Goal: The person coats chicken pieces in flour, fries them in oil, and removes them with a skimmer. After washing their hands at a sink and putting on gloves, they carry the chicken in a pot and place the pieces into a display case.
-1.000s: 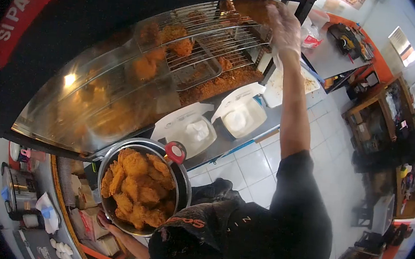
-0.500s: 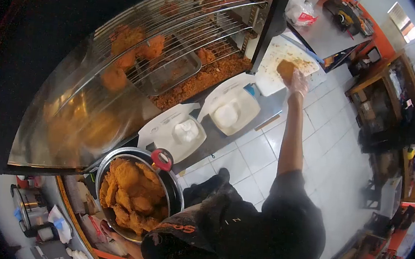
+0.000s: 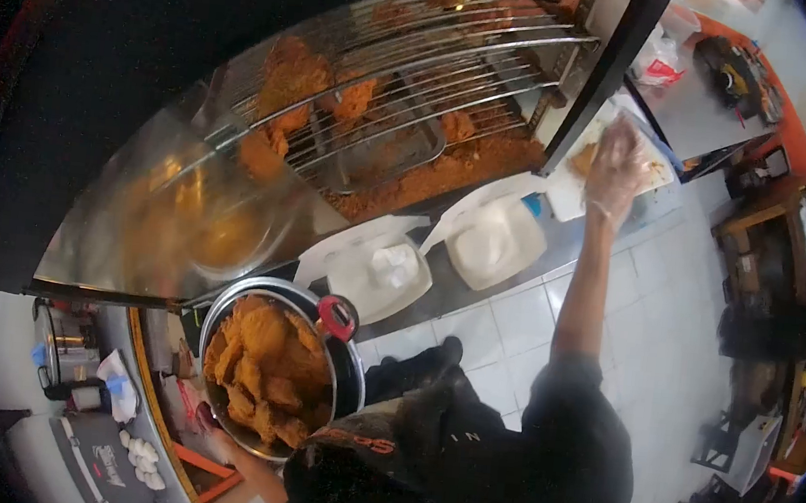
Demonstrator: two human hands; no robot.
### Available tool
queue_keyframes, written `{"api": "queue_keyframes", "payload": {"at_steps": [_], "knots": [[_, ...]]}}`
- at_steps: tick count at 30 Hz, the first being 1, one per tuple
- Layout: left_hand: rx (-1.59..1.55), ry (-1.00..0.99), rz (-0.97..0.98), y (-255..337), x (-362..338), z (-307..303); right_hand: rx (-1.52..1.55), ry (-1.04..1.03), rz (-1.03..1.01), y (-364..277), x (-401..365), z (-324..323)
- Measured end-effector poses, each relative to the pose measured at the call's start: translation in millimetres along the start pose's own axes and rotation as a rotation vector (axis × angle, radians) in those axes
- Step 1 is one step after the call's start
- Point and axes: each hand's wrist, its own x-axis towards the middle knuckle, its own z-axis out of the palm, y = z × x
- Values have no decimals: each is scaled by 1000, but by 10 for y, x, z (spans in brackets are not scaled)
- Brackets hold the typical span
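My right hand (image 3: 616, 175), in a clear plastic glove, is over the white cutting board (image 3: 658, 174) at the counter's far end. A brown fried piece (image 3: 584, 159) shows beside its fingers, lying on the board; the fingers are blurred. At the lower left, a metal pot (image 3: 350, 372) full of fried chicken (image 3: 266, 360) sits against my body. My left hand (image 3: 216, 432) is at the pot's lower left side, mostly hidden by it. Two open white boxes stand between pot and board, the nearer one (image 3: 380, 293) with a white wrapped item, the farther one (image 3: 496, 246) with a white item.
A glass display case with wire racks (image 3: 417, 107) and fried pieces fills the upper left. White floor tiles (image 3: 523, 312) lie beyond the counter. Wooden shelves (image 3: 783, 230) stand at the right. A dark board (image 3: 101, 465) and white items (image 3: 142, 459) are at the lower left.
The view has shifted, so the case and boxes sit farther right. My right hand has let go of the fried piece, which is now on the board. The pot stays against my body.
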Motion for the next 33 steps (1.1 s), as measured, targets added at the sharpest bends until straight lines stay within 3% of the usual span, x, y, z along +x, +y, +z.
{"api": "queue_keyframes", "payload": {"at_steps": [1, 2, 5, 8, 10, 17, 19, 20, 22, 24, 25, 28, 30, 33], "knots": [[4, 0, 3, -7, 18, -14, 154, 80, -50, -375, 108, -191], [4, 0, 2, 5, 26, -24, 215, 167, -278, -598, 275, -292], [-5, 3, -4, -27, 20, -23, 356, 50, -577, -1295, 598, -438], [-25, 24, -15, -53, -50, 12, 33, -354, -552, -1863, 777, -259], [-32, 31, -17, -58, -93, 56, 17, -384, -596, -2286, 887, -247], [-26, 98, -56, 46, -319, 363, -233, -532, -899, -2292, 995, 529], [-18, -16, -9, -210, -46, 74, -258, -522, -1011, -2295, 907, 625], [14, -104, 61, -385, 156, -179, -136, -731, -969, -2495, 792, 403], [167, -341, 237, -646, 500, -539, -284, -718, -1080, -2572, 636, 616], [209, -142, 341, -747, 602, -625, 219, -616, -1126, -2621, 459, 579], [178, -155, 330, -721, 619, -615, 43, -928, -793, -2852, 479, 352], [65, -131, 263, -740, 648, -591, 143, -876, -728, -3056, 338, 171], [-9, -84, 208, -734, 633, -585, 68, -944, -743, -3168, 345, 247], [171, -159, 318, -680, 579, -534, 120, -1071, -818, -3250, 371, 232]]}}
